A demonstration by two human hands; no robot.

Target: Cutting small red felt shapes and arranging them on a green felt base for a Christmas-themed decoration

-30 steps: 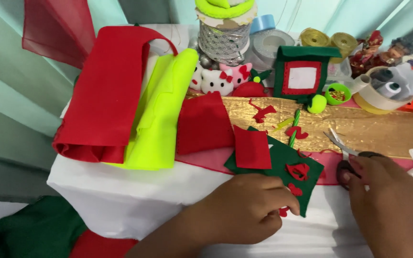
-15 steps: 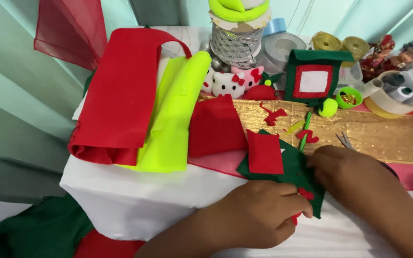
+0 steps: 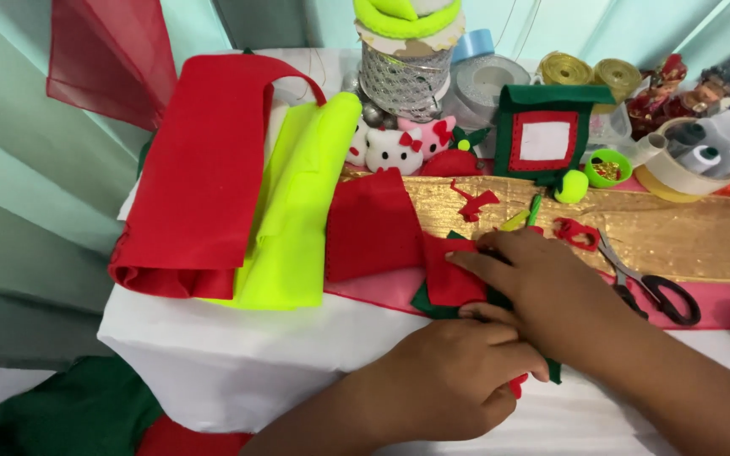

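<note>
Curled into a fist, the left hand [image 3: 454,380] pinches a small red felt scrap [image 3: 517,386] at the table's near edge. At its 1 o'clock the right hand [image 3: 542,283] lies flat and open-fingered on a red felt square [image 3: 449,270] over dark green felt [image 3: 426,301]. Black-handled scissors [image 3: 648,283] rest at 3 o'clock on the gold sheet [image 3: 678,232]. Farther back, at 10 o'clock, lie folded red [image 3: 200,169] and neon yellow fabric [image 3: 297,203].

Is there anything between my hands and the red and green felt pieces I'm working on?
Nothing visible. The right hand lies flat on the red felt square over the green felt piece, and the left hand touches the pieces' near edge.
</note>
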